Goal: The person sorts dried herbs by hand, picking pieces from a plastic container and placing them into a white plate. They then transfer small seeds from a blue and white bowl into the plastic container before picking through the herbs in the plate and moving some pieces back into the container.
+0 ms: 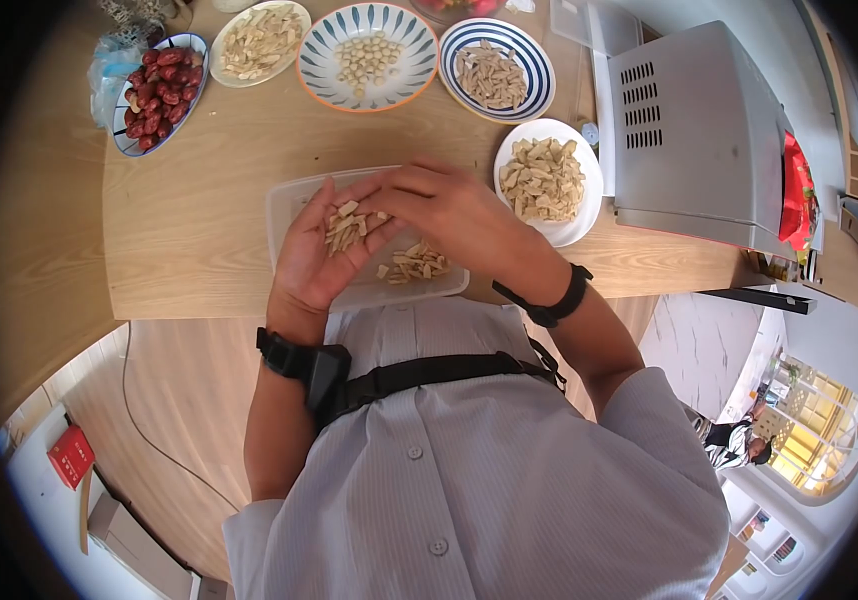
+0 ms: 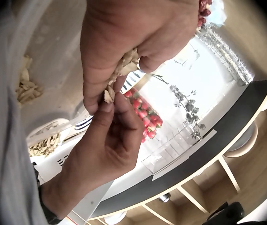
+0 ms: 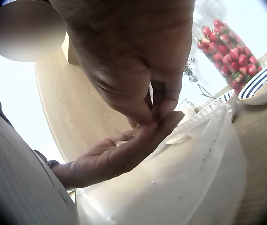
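My cupped left hand (image 1: pixel 304 265) holds a small heap of pale dried slices (image 1: pixel 347 230) in its palm, over a clear plastic box (image 1: pixel 277 215). My right hand (image 1: pixel 464 225) reaches across from the right, its fingertips at the left fingers. In the left wrist view, the right thumb and finger pinch one dried slice (image 2: pixel 109 96) at the edge of the heap. More slices (image 1: pixel 417 263) lie loose in the right part of the box. In the right wrist view, the backs of the fingers mostly hide the slices.
Along the table's back stand a dish of red dates (image 1: pixel 161 95), a plate of sliced pieces (image 1: pixel 259 40), a bowl of round pale seeds (image 1: pixel 369 58) and a blue-striped plate (image 1: pixel 446 60). To the right are a white plate (image 1: pixel 589 215) of slices and a grey appliance (image 1: pixel 699 130).
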